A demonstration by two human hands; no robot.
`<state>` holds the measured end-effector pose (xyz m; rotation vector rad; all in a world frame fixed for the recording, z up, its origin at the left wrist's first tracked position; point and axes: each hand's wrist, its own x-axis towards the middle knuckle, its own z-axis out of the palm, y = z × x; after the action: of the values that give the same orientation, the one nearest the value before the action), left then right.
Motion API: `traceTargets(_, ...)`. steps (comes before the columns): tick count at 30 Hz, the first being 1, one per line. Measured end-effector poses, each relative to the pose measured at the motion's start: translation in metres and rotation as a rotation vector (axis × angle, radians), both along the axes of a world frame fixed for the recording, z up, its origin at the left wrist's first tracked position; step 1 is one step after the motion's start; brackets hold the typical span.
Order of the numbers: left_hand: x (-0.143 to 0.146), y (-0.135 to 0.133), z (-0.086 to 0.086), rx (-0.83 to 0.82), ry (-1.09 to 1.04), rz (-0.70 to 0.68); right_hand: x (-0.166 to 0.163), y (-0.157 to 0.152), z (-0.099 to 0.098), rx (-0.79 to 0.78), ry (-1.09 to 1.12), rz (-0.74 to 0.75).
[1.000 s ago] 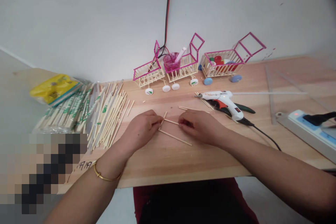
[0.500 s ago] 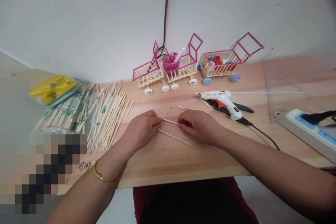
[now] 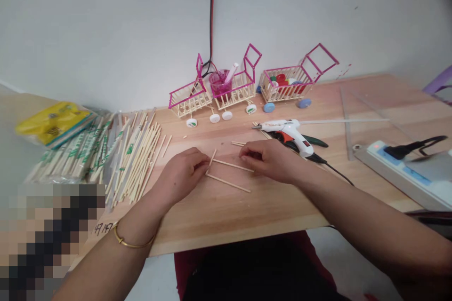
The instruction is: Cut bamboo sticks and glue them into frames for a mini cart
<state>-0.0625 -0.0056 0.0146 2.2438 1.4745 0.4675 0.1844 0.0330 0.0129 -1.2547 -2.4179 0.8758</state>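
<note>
My left hand [image 3: 185,173] pinches a short wooden stick [image 3: 212,157] near its lower end, close to the tabletop. From this stick two longer sticks, an upper stick [image 3: 233,165] and a lower stick [image 3: 228,183], reach out to the right, roughly side by side. Whether they are joined to the short one I cannot tell. Over the right end of the upper stick hovers my right hand [image 3: 270,160], its thumb and forefinger curved and slightly apart with nothing seen between them. Partly behind that hand lies another stick [image 3: 237,143].
A white glue gun [image 3: 287,128] rests on green-handled pliers [image 3: 316,141]. Small stick carts [image 3: 190,99] with pink rims stand by the wall, beside a pink-stained cup [image 3: 221,85]. Loose sticks [image 3: 143,164] and wrapped bundles [image 3: 79,150] lie left; a power strip [image 3: 406,169] lies right.
My right fingers have let go of the upper stick, whose right end now shows. My left hand stays at the short stick. The whole view has shifted slightly.
</note>
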Motion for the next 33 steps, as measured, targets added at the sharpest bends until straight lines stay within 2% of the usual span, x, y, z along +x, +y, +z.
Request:
traceTargets(5,0.002,-0.002,-0.002,0.009,-0.018,-0.099,0.015,0.002,0.001,-0.089,-0.054,0.016)
traceTargets(10,0.005,-0.003,-0.004,-0.012,-0.002,-0.162,0.019,0.002,0.0,-0.104,-0.129,0.064)
traceTargets(21,0.006,-0.005,-0.001,-0.038,0.041,-0.168,0.016,-0.002,0.0,-0.038,-0.189,0.056)
traceTargets(33,0.004,-0.005,-0.004,-0.038,0.018,-0.168,0.015,-0.002,-0.001,-0.034,-0.206,0.059)
